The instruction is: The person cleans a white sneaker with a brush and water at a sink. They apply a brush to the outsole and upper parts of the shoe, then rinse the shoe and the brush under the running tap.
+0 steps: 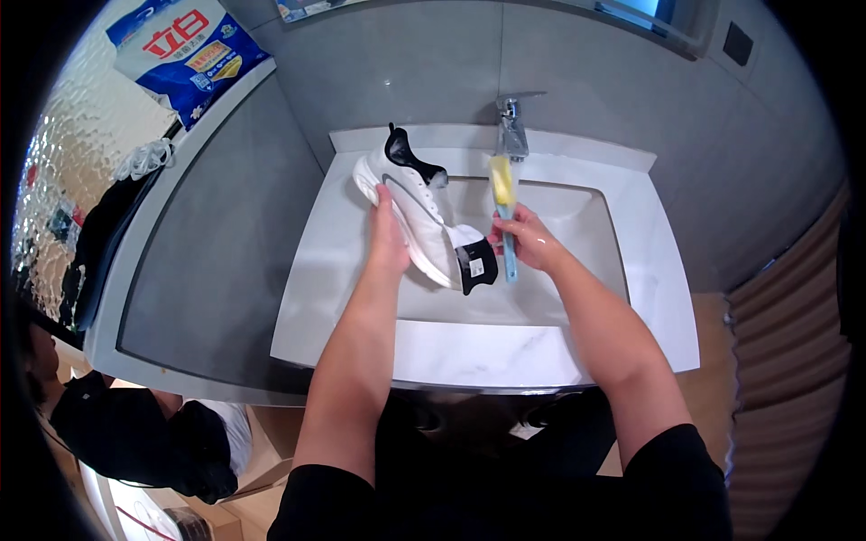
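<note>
A white sneaker (pixel 419 223) with a black collar lining is tilted over the left part of the sink basin (pixel 575 270). My left hand (pixel 391 233) grips it along the sole. Its black-lined tongue is folded out toward my right hand and bears a small white label. My right hand (pixel 528 237) is closed around the light blue handle of a brush (pixel 502 182) with yellow bristles, held upright just below the chrome faucet (pixel 513 128). White foam shows at the shoe's collar, and some on my right hand.
White marbled countertop (pixel 473 351) surrounds the basin, against a grey tiled wall. At left, a grey-panelled partition (pixel 203 237) carries a blue and white detergent bag (pixel 189 54), white laces (pixel 145 159) and dark cloth. A person (pixel 135 433) in black is at lower left; a brown curtain (pixel 791 351) hangs right.
</note>
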Demonstrator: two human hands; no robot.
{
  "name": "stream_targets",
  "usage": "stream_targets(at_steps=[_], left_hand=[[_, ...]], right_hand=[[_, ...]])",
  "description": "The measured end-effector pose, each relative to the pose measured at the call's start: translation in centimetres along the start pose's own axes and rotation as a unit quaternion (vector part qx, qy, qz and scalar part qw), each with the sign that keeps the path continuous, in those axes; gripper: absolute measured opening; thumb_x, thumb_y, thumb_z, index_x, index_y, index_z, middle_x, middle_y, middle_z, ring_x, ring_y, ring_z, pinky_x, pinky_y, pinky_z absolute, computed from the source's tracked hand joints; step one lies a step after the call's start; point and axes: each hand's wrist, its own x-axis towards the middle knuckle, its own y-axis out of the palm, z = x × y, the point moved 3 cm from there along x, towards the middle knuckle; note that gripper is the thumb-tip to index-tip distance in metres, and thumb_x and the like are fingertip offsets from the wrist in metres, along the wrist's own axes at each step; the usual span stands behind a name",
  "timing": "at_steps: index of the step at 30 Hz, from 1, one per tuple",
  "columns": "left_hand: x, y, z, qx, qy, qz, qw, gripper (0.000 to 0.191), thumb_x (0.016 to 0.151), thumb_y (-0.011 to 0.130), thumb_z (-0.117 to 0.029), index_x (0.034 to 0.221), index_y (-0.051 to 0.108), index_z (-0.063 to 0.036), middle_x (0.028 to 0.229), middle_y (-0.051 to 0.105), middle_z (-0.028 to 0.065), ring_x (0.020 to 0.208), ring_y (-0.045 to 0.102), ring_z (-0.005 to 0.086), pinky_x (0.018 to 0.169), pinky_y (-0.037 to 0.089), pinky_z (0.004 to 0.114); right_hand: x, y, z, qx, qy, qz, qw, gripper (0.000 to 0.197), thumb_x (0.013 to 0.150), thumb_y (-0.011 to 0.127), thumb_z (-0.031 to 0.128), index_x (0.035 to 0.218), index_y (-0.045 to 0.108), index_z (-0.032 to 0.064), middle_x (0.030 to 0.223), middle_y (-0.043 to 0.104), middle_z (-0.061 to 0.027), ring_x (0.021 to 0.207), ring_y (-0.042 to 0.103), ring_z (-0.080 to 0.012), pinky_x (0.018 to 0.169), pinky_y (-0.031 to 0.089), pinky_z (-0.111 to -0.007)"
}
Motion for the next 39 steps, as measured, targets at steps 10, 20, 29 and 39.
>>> stream_targets(at_steps=[10,20,29,39], left_hand=[[-0.5,0.9,-0.4,0.002,-0.007,0.008,1.000,0.075,0.106,0.042,-0.059,0.157,0.033,-0.0046,0.157,0.043,0.0163,0.141,0.046,0.0333,0.118,0.037,0.047],[-0.4,0.5,-0.2,-0.013,-0.025,0.028,0.999,0.077,0.105,0.040,-0.061,0.157,0.033,-0.0052,0.159,0.041,0.0159,0.143,0.044,0.0343,0.119,0.035,0.049],[-0.5,0.5,-0.3,0.000,-0.027,0.018,0.999,0.077,0.106,0.038,-0.061,0.158,0.032,-0.0054,0.159,0.041,0.0158,0.144,0.043,0.0344,0.120,0.035,0.048],[-2.8,2.6,-0.8,-0.024,-0.066,0.006,0.997,0.081,0.105,0.038,-0.064,0.158,0.030,-0.0033,0.158,0.041,0.0166,0.143,0.043,0.0336,0.119,0.036,0.047]], right_hand=[[2.4,0.6,1.4,0.069,0.044,-0.096,0.992,0.042,0.098,0.065,0.039,0.119,0.055,0.0047,0.098,0.061,-0.0120,0.087,0.067,-0.0260,0.074,0.062,-0.043],[1.9,0.8,1.7,0.075,-0.047,-0.099,0.991,0.031,0.094,0.068,0.022,0.114,0.051,0.0056,0.083,0.059,-0.0118,0.066,0.061,-0.0217,0.058,0.053,-0.039],[3.1,0.3,1.9,0.090,0.008,-0.061,0.994,0.062,0.100,0.044,0.069,0.095,0.053,0.0072,0.059,0.049,-0.0061,0.047,0.046,-0.0205,0.047,0.039,-0.036],[1.0,3.2,3.0,0.057,-0.047,-0.101,0.992,0.037,0.098,0.061,0.007,0.128,0.041,0.0150,0.085,0.058,-0.0082,0.063,0.060,-0.0196,0.055,0.054,-0.039]])
